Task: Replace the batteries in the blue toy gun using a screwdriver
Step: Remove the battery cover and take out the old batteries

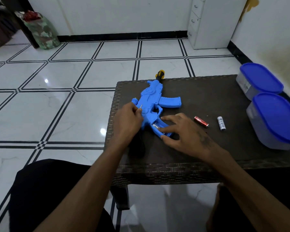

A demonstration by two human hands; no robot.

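One blue toy gun (155, 104) lies on the tabletop (208, 97). Two loose batteries — one red (201, 121), one white (221, 123). Two blue-lidded containers — one farther (259, 80), one nearer (274, 119). Two hands.

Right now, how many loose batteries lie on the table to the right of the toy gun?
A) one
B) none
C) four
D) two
D: a red battery and a white battery lie apart on the table, right of the toy gun.
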